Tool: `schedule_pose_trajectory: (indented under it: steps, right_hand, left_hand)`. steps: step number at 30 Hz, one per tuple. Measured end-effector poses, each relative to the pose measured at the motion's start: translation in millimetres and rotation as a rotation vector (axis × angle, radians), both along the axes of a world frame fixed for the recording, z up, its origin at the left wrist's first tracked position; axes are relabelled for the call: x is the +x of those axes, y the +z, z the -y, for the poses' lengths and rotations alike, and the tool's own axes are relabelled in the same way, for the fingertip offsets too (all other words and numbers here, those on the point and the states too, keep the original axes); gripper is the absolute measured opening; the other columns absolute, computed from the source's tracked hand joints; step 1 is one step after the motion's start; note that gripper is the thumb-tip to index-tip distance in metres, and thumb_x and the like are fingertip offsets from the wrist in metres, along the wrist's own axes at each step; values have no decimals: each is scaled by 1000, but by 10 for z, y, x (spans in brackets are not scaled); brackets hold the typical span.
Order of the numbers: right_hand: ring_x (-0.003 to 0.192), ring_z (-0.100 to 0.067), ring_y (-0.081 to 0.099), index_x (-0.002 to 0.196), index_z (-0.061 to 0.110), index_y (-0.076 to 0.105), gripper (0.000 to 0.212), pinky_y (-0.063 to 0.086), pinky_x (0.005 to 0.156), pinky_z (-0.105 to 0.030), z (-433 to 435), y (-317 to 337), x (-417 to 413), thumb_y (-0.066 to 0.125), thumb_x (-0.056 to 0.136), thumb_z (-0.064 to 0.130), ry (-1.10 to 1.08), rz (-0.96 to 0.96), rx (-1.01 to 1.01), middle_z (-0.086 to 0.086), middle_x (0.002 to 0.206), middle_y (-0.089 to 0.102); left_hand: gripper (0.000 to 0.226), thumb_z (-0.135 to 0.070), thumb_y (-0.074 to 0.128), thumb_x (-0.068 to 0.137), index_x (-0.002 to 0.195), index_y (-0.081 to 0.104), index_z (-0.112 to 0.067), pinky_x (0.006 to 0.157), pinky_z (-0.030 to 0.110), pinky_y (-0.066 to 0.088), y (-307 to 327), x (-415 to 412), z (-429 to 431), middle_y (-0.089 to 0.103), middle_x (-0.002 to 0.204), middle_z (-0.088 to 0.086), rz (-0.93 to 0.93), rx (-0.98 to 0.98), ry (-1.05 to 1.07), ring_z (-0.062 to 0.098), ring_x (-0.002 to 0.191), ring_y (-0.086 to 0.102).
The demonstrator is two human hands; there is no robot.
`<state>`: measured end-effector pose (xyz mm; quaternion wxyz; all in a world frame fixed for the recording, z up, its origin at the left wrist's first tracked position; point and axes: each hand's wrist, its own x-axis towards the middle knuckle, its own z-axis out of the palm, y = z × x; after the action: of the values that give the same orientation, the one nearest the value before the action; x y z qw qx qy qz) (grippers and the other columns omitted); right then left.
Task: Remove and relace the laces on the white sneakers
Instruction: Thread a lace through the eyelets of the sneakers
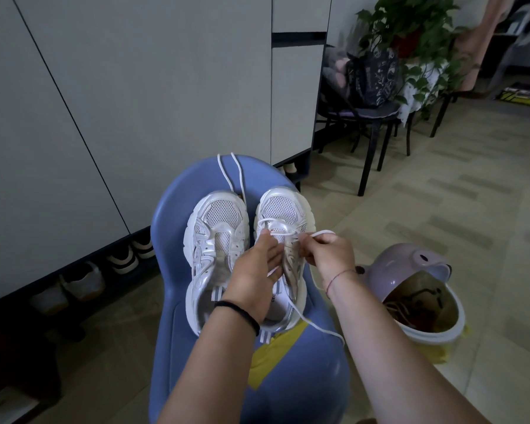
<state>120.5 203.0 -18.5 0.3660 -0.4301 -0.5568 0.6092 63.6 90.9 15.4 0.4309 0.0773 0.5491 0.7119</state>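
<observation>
white sneakers (218, 240) stand side by side on a blue stool (288, 377), toes pointing away. a loose lace (227, 174) lies past the left sneaker's toe. left hand (254, 270) lies flat, fingers straight, on the right sneaker (283, 209). right hand (328, 252) pinches the threaded lace (323, 232) beside that shoe.

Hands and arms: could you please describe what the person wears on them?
Both forearms are bare, with no sleeves in view. A black elastic band circles the left wrist, and a thin red string bracelet circles the right wrist. No gloves.
</observation>
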Motion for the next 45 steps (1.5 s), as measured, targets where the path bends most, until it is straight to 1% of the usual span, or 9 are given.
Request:
schedule_pose_trajectory:
  steps: [9,13,18,24,29,33,38,41,45]
  right_hand:
    - [50,-14,52,56,8,62,28,48,59,-26,-19,-9,10,73,82,9,26,21,14,0,48,59]
    - [51,-14,51,58,8,62,26,47,58,-25,-8,-15,-9,74,81,8,6,34,39,-3,52,58]
    - [57,-17,55,56,12,62,28,50,62,-29,-16,-47,-4,77,79,15,-18,87,124,-8,59,63]
    - [55,-15,52,54,14,61,30,46,60,-29,21,-69,-37,77,79,22,-18,178,212,-3,55,60]
    - [56,-16,52,64,4,63,23,47,58,-25,27,4,-23,75,81,15,30,20,-27,-9,61,60]
    - [54,-13,58,72,4,64,18,48,57,-21,-16,63,93,67,88,11,137,-95,-211,-8,66,65]
    - [51,-13,48,60,7,59,26,41,50,-18,28,1,51,73,82,8,96,25,11,-6,56,55]
    - [51,-15,45,60,5,60,24,42,53,-23,48,-34,-3,75,79,6,79,-4,14,-9,58,53]
    - [52,-15,45,62,9,58,25,40,47,-19,14,-28,29,73,82,13,98,2,-55,-5,56,53]
  left_hand:
    - [55,-44,41,100,133,51,-2,97,31,42,-41,-77,-24,64,113,7,111,30,-32,19,112,57]
    - [49,-43,39,101,127,55,-4,97,31,42,-49,-72,-16,66,109,4,121,50,-44,18,114,57]
    - [42,-37,41,102,121,58,-4,83,26,49,-49,-71,0,68,108,6,160,56,-52,16,102,62]
    - [43,-32,42,102,127,52,2,93,32,45,-8,-68,16,63,112,12,202,44,-55,22,108,59]
    - [50,-33,38,103,136,46,4,98,28,42,30,-40,-52,57,132,15,231,47,-67,19,115,55]
    - [42,-31,36,104,128,52,0,87,25,47,-18,-46,-54,63,110,9,253,68,-79,14,96,60]
    - [20,-8,45,100,91,63,-4,72,20,52,-91,-11,-111,70,80,5,225,51,19,11,72,66]
    - [23,2,44,98,89,64,-5,56,16,54,-141,13,-140,69,59,1,192,54,76,6,52,66]
    - [21,1,46,97,92,65,-4,65,20,54,-153,5,-120,70,65,3,181,42,62,11,64,65]
